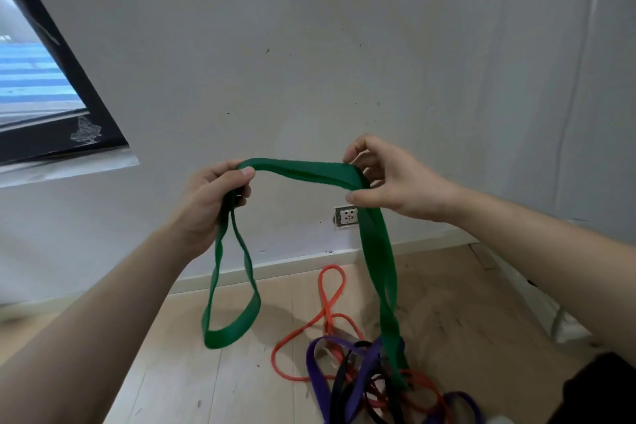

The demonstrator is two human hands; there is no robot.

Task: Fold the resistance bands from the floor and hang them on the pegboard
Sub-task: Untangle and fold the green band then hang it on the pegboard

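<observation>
Both hands, left hand (210,200) and right hand (389,179), grip a wide green rubber resistance band (303,170), stretched between them above the wooden floor (206,372).

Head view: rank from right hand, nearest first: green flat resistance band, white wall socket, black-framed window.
1. green flat resistance band: pinched by the right hand.
2. white wall socket: on the wall, just below it.
3. black-framed window: far left.
</observation>
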